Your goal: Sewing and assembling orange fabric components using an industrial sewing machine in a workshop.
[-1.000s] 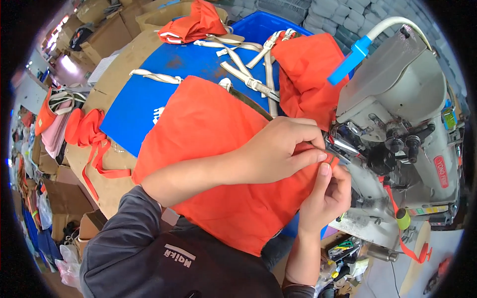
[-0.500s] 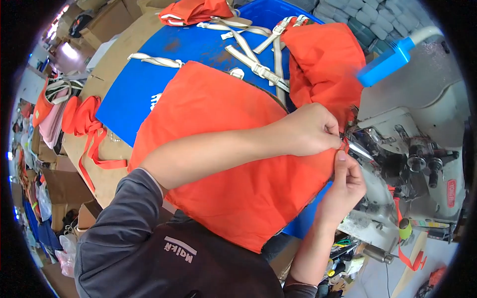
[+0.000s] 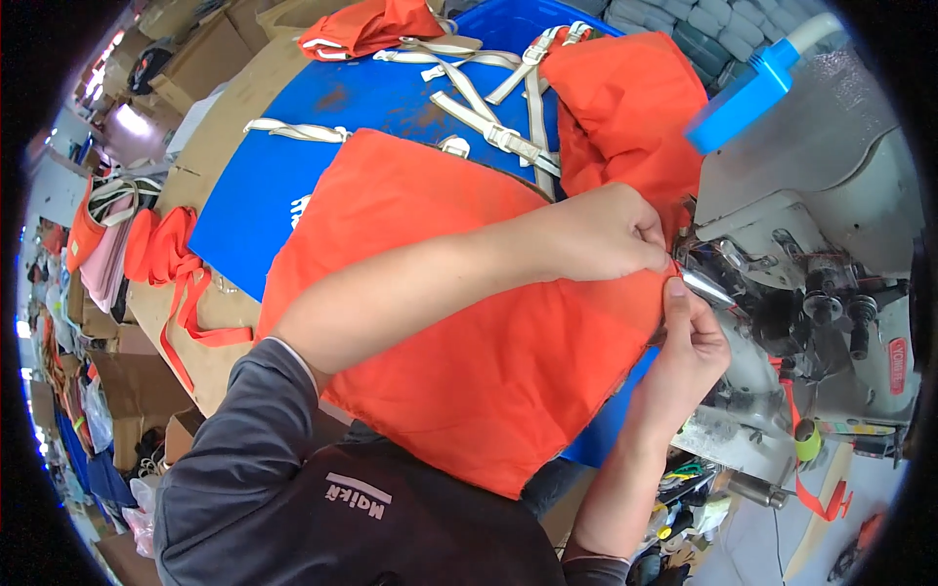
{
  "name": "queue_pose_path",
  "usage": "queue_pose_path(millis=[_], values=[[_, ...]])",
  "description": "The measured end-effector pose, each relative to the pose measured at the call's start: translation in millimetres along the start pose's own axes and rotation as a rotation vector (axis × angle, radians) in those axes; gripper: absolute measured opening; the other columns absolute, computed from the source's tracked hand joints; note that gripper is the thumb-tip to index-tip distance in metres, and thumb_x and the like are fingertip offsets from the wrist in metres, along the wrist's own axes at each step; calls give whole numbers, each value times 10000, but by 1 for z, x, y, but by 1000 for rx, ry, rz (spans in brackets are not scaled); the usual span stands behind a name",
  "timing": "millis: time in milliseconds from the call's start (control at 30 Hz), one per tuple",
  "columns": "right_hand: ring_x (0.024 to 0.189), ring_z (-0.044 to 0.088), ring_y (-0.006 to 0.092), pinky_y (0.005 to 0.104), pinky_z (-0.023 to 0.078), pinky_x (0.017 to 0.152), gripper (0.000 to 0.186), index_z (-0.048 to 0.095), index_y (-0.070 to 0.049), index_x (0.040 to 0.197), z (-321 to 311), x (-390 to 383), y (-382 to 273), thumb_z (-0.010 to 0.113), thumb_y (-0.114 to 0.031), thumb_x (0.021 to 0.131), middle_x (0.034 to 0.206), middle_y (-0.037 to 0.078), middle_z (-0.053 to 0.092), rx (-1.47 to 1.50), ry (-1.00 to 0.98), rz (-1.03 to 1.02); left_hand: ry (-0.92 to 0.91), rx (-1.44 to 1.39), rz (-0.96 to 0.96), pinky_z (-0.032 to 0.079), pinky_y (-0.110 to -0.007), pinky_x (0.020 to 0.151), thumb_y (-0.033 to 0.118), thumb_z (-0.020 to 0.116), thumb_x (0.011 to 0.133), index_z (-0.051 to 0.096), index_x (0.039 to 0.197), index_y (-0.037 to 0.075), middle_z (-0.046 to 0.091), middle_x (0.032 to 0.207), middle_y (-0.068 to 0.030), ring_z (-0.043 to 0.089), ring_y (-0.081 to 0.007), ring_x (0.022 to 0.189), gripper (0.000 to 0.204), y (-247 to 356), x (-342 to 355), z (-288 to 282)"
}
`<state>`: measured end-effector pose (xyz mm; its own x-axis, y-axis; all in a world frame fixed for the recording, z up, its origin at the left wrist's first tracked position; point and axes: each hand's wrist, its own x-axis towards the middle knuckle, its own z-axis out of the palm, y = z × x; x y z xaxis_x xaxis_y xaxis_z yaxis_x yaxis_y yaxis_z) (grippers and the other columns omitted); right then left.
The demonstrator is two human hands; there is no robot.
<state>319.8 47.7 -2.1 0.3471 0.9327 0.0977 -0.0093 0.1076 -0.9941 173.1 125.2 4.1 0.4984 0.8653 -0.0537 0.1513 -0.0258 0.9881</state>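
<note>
One orange cloth [image 3: 469,332] spreads just left of the sewing machine [image 3: 850,220], its corner pinched between thumb and fingers of the left hand [image 3: 618,232] and right hand [image 3: 694,344]. A loose pinch could let the edge slip or pucker. Counted: two hands, one machine, one held cloth; also left of the machine, two orange bundles [image 3: 630,112] and one heap of orange strap [image 3: 159,244].

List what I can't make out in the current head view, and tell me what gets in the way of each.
All in the head view:
- The pinched edge of the orange fabric panel: covered by the left hand and right hand.
- Any needle on the sewing machine: lost among small, dark parts.
- The blue bin's far side: cut off by the upper edge.
- The small items beside the right forearm: too small to identify.
</note>
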Motion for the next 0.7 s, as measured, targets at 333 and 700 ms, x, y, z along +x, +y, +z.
queue_pose_path(millis=[333,700], values=[[621,522,55,199,400,567,79,684,6,903,-13,-26,12,716,-62,877,728,22,651,-255,-36,-403,114,-15,477,483,-262,697,85,688,874,645,897,-11,653,834,-72,624,-118,772,107,0,-45,12],[647,517,62,201,410,591,64,658,20,922,-13,-35,4,667,-42,909,730,20,626,-102,-112,-332,155,17,549,447,-265,636,37,723,832,664,854,3,633,794,-67,614,-146,722,71,5,-55,15]])
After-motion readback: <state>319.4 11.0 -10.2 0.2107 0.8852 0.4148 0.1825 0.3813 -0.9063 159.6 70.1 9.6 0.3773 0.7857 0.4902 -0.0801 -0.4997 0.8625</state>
